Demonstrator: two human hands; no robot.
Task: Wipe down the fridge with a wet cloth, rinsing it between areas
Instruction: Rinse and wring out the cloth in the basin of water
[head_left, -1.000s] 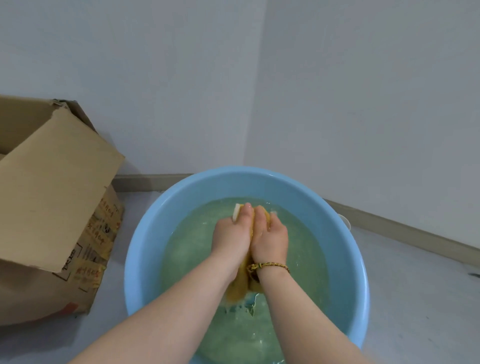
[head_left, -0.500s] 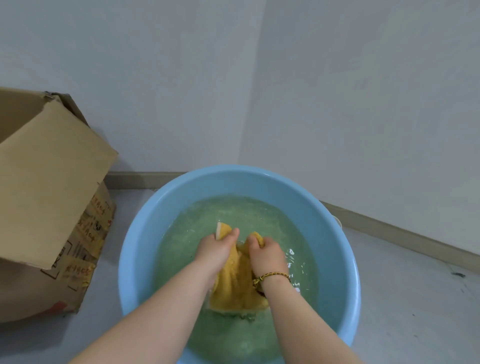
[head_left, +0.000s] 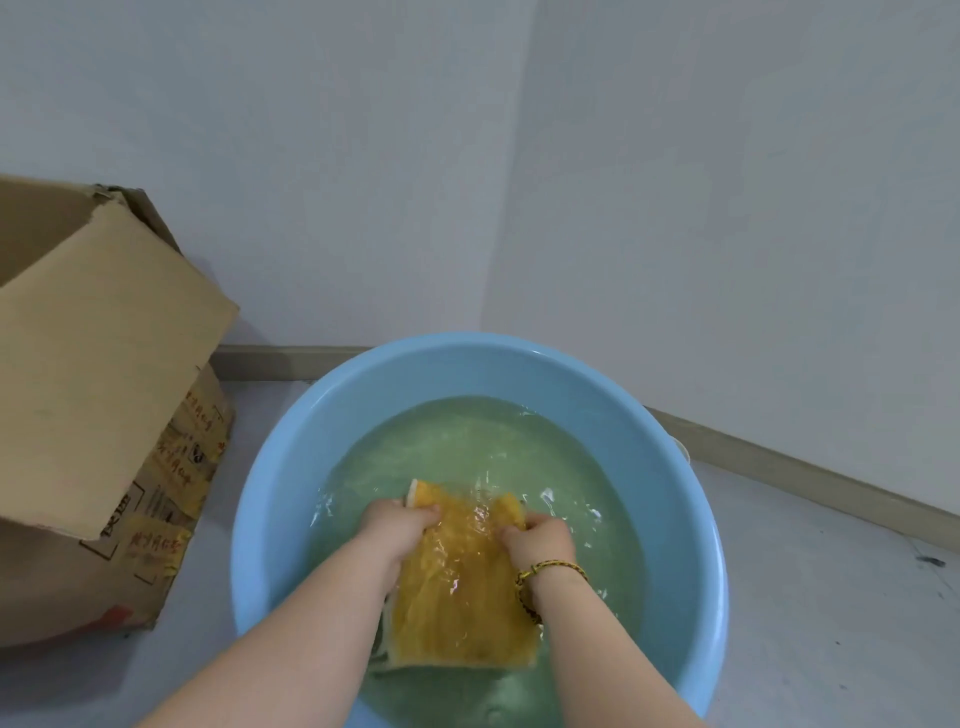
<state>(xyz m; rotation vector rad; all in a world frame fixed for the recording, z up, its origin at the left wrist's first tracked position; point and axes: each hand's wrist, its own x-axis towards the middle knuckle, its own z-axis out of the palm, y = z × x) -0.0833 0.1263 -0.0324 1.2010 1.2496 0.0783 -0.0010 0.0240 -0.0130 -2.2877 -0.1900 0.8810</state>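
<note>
Cloth, yellow-orange with a pale edge, lies spread out flat and mostly under the water inside the blue basin, toward the basin's near side. Both hands are in the basin with it. The left hand has its fingers curled tight around the cloth's far left corner, where a bit of the pale edge sticks up above the surface. The right hand is likewise closed in a fist on the far right corner, so the cloth is stretched between the two. A braided yellow and dark bracelet sits on the right wrist, just above the waterline. The water in the basin is pale green and cloudy, rippled and glinting around the hands. The basin stands on a grey floor close to a corner where two white walls meet. To the left of the basin, near but apart from it, stands an open cardboard box with one flap hanging outward and printed labels on its side.
</note>
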